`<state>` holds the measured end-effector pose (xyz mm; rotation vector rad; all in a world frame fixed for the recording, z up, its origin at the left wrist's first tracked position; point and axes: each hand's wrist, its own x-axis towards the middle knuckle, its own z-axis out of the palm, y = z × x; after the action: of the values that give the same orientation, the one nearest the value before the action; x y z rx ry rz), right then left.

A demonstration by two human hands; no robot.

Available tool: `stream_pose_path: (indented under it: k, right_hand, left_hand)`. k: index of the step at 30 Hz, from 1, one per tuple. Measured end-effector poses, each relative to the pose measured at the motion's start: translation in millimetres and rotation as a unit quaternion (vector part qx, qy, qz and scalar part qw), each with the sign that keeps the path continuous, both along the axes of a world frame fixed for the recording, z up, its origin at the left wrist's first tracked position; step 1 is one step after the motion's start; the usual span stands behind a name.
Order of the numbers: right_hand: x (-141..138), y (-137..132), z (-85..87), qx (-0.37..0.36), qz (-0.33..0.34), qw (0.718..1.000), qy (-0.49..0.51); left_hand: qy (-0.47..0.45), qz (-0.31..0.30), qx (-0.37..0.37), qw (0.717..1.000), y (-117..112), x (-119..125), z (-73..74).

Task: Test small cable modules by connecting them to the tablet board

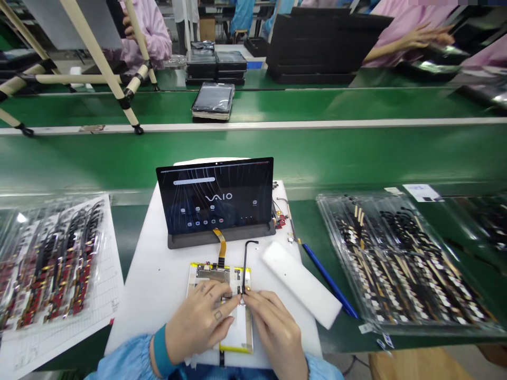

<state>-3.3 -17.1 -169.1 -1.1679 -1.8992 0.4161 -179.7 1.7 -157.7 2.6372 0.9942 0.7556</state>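
Observation:
A small open device [241,327] with a white battery and yellow edging lies on a white pad [158,279] in front of me. My left hand [200,322] rests on it with fingertips pinched at its upper board. My right hand [275,330] pinches the lower end of a thin black cable [245,264] against the same spot. An orange flex strip [221,245] runs from the device up to a propped tablet [216,198] showing a VAIO screen.
A white foam block [301,282] and a blue pen [328,279] lie to the right. Clear trays of small cable parts sit at the right [400,258] and left [51,258]. A green conveyor [356,153] carries a stacked tablet [213,100]. Other people work across the belt.

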Motion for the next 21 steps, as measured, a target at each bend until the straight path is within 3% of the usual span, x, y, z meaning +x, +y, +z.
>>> stream_pose_path:
  k: [10,15,17,21]
  right_hand:
    - [-0.8,4.5,8.9,0.018,0.006,1.0,0.0]
    - [15.6,8.9,22.2,-0.002,0.047,0.999,-0.02]
    - [28.2,8.6,22.5,0.022,0.045,0.998,-0.04]
    - [58.5,7.6,8.5,0.074,-0.005,0.991,-0.111]
  left_hand:
    - [0.076,0.061,0.044,0.994,-7.1,7.1,0.6]
    - [0.047,0.026,0.025,0.998,4.9,-5.7,4.9]
    - [0.054,0.067,0.05,0.995,15.3,-12.9,8.2]
    - [0.112,0.233,0.136,0.956,38.9,-18.1,11.3]
